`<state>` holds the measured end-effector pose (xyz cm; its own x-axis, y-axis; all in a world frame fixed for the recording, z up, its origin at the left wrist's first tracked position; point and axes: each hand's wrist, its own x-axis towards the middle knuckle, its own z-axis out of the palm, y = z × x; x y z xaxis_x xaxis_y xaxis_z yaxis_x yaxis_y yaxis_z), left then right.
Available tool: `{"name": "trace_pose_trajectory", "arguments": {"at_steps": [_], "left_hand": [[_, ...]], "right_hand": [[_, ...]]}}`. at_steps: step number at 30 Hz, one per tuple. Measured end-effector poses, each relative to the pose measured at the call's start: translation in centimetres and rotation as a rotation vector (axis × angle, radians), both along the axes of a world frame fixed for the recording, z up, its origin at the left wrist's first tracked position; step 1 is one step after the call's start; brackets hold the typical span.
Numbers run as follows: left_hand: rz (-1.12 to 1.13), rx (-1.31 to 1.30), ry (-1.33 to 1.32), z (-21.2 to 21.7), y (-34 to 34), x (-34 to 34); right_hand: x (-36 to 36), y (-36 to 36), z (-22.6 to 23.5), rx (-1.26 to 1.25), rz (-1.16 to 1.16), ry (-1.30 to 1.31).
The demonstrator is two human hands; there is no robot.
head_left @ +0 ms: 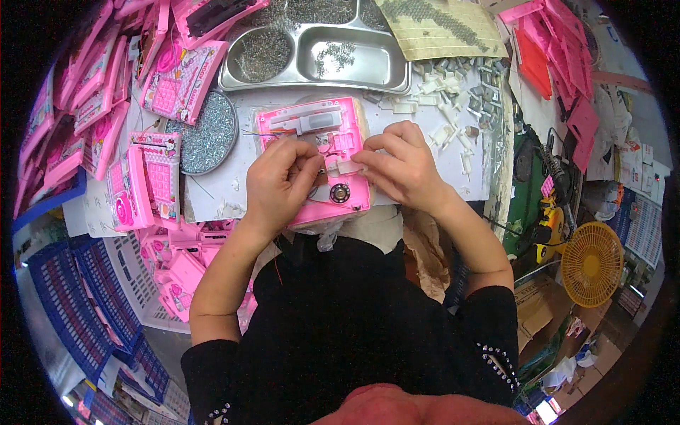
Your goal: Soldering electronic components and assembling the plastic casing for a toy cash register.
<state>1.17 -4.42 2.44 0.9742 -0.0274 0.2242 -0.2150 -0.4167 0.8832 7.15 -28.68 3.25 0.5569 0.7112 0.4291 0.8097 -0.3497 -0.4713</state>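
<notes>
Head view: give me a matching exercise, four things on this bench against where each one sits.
Things:
1. pink toy shell
2. steel tray
3. round dish of screws
4. yellow fan

Places:
A. low at the person's right, off the bench
B. under both hands, the left hand and the right hand on it
C. at the far edge of the bench, beyond the hands
D. left of the hands, beside finished pink toys

Pairs: 1-B, 2-C, 3-D, 4-A
</notes>
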Motion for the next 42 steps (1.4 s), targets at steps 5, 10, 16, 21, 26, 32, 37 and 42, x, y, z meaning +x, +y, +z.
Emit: {"name": "trace_pose_trajectory", "arguments": {"at_steps": [5,10,16,21,26,32,37,42], "left_hand": [[0.0,-0.005,0.021,0.0,0.0,-0.1],[0.003,0.003,0.006,0.0,-0.1,-0.1],[-0.003,0.034,-0.004,0.0,-0.1,0.0],[0.004,0.016,-0.063,-0.4,0.0,0.0],[0.01,0.032,-0.078,-0.4,-0.1,0.0],[-0.004,0.027,0.004,-0.3,0.0,-0.3],[0.0,0.018,-0.002,-0.7,0.1,-0.4],[-0.012,-0.001,-0.025,-0.3,0.1,-0.1]], "right_hand": [[-0.8,0.4,1.2,-0.077,-0.023,-0.105],[-0.2,0.2,-0.7,0.044,0.043,0.02],[-1.0,1.2,-1.1,-0.02,-0.023,0.088],[-1.2,1.7,1.6,-0.107,-0.051,0.126],[-4.1,2.7,2.0,-0.121,-0.104,0.084],[-4.1,3.1,0.6,-0.112,-0.035,0.108],[-3.4,3.0,0.6,-0.129,0.044,0.105],[-3.3,2.9,0.9,-0.112,0.067,0.116]]}}
